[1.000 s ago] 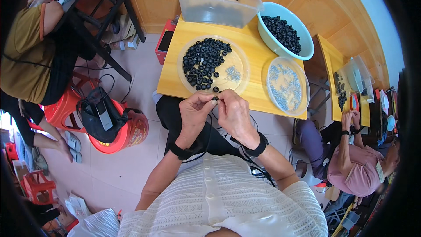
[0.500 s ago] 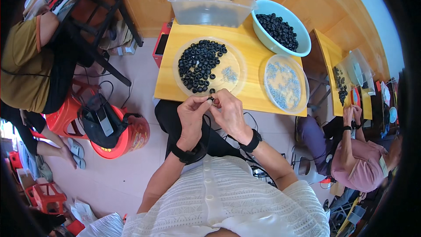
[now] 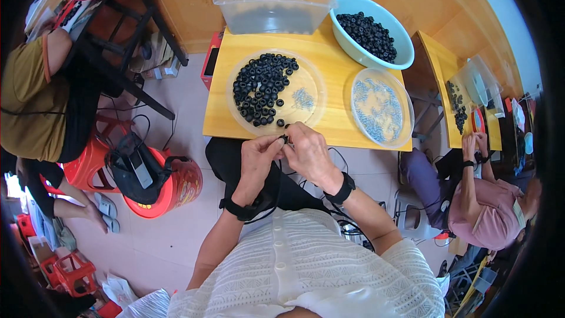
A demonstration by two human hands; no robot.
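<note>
My left hand [image 3: 258, 160] and my right hand [image 3: 308, 149] meet at the near edge of a yellow table. Their fingertips pinch a small black round part [image 3: 284, 139] between them; the fingers cover most of it. Just beyond, a shallow clear round tray [image 3: 319, 76] holds many black round parts [image 3: 259, 88] with holes, heaped mostly on its left. On that tray's right side lies a small pile of tiny silvery pieces [image 3: 303, 99], too small to name. A second clear round tray [image 3: 406, 132], to the right, has more such silvery pieces spread over it.
A light-blue basin [image 3: 406, 53] of black parts and a clear plastic bin [image 3: 273, 15] stand at the table's back. Red stools and a black bag [image 3: 141, 168] are at left. A co-worker [image 3: 485, 218] sits at right, another person [image 3: 35, 100] at left.
The view has shifted slightly. Both hands stay together at the table edge, still pinching the small black part, with the right fingers slightly farther over it.
</note>
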